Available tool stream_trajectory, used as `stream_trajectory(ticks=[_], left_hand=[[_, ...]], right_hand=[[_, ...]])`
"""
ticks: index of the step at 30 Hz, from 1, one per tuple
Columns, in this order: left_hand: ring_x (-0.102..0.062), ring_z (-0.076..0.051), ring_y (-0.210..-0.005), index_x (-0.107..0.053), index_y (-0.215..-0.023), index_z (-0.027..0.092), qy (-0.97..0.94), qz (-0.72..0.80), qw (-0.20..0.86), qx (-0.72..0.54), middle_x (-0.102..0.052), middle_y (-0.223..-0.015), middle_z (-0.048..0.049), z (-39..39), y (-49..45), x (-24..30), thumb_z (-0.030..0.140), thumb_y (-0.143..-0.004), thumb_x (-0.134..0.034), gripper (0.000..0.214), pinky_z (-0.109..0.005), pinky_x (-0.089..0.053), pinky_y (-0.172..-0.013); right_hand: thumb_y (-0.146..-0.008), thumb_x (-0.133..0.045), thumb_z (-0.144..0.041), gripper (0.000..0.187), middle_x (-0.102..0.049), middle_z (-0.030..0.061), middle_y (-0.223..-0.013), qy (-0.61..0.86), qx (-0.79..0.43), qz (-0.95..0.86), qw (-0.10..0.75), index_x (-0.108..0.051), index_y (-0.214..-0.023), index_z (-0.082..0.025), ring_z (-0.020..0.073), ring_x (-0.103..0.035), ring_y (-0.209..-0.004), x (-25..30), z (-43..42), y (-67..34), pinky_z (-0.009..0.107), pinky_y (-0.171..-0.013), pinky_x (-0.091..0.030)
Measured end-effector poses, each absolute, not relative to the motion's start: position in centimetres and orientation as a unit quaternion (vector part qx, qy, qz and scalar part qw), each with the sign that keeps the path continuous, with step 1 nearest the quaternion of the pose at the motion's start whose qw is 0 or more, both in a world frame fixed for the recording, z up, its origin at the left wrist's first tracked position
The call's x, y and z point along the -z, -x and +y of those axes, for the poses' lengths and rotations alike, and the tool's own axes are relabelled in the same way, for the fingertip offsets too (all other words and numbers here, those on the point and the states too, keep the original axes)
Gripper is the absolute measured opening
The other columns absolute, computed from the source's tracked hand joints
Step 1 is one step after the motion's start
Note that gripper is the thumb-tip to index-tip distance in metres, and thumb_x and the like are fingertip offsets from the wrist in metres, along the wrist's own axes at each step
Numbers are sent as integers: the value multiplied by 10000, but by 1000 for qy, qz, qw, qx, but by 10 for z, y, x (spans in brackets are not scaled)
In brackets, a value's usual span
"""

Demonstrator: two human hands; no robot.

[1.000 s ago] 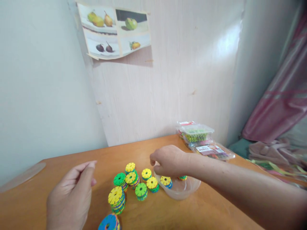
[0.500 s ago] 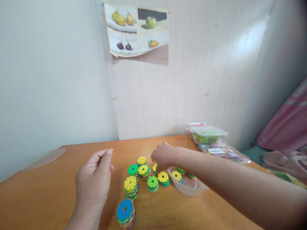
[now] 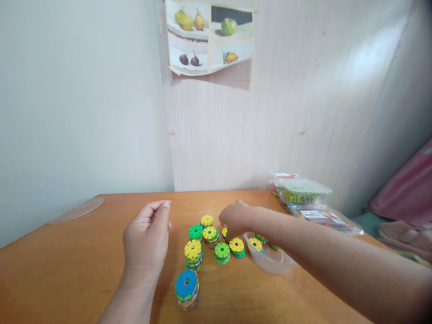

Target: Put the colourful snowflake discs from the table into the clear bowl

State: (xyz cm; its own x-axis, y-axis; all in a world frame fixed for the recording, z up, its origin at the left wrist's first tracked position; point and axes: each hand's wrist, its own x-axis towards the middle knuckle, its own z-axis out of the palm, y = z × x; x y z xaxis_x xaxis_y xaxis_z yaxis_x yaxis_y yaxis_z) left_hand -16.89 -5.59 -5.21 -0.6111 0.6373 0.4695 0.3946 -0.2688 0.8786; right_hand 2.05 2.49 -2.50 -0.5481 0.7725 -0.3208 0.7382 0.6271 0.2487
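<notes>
My left hand (image 3: 146, 240) hovers over the table left of the disc stacks, its fingers curled in and thumb against them; nothing shows between them. My right hand (image 3: 236, 219) reaches down around a yellow-topped stack of slotted plastic discs (image 3: 224, 232), its fingers closed at the stack and partly hiding it. Nearby stand a green-topped stack (image 3: 195, 231), a light green one (image 3: 222, 250) and several yellow-topped stacks (image 3: 193, 249). A taller blue-topped stack (image 3: 186, 284) is closest to me. Under my right forearm, a clear plastic bowl (image 3: 270, 264) holds more discs (image 3: 255, 245).
Clear food boxes (image 3: 303, 191), one with green fruit, are piled at the table's back right. A translucent lid (image 3: 77, 210) lies at the left edge of the wooden table (image 3: 67, 265). Fruit pictures (image 3: 209, 40) hang on the wall; pink cloth (image 3: 401, 189) is at right.
The whole view has shifted, so everything appears farther right and slightly higher. Both hands keep nearly the same pose relative to the stacks.
</notes>
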Motion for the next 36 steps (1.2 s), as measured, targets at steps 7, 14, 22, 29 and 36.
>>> stream_trajectory(ticks=[7,14,22,29,36], left_hand=[[-472,-106,-505,-702,-874,201,-431,608,91,-661,-550,-537,55,-58,166,49,504,-799,-615,324,-195,-361,-480],[-491,-119,-522,-705,-888,217,-427,626,85,-647,-567,-555,53,-58,168,49,522,-788,-612,334,-210,-366,-489],[-436,-106,-487,-694,-871,215,-420,650,90,-627,-554,-573,47,-64,162,40,516,-789,-591,329,-211,-318,-456],[-449,-111,-492,-696,-882,219,-423,649,86,-626,-558,-573,47,-64,161,40,522,-773,-594,338,-207,-334,-463],[-429,-106,-476,-683,-844,205,-419,642,88,-636,-542,-558,52,-65,158,39,513,-781,-587,329,-208,-333,-455]], right_hand=[[-708,-637,-442,486,-707,97,-1131,-432,-45,895,106,-676,-1141,-225,284,-657,-1002,9,23,-45,364,-758,-486],[-722,-636,-416,451,-708,90,-1093,-462,-59,882,77,-675,-1134,-236,264,-650,-992,-3,4,-95,341,-786,-453],[-671,-667,-411,462,-729,103,-1032,-480,-36,866,134,-708,-1094,-230,301,-681,-910,19,-7,-109,341,-669,-473],[-733,-610,-407,497,-727,86,-1078,-493,-38,865,84,-659,-1200,-243,276,-670,-991,21,0,-110,325,-737,-476],[-762,-541,-320,373,-737,67,-1052,-469,-62,881,14,-694,-1094,-246,255,-677,-954,11,6,-98,323,-745,-475]])
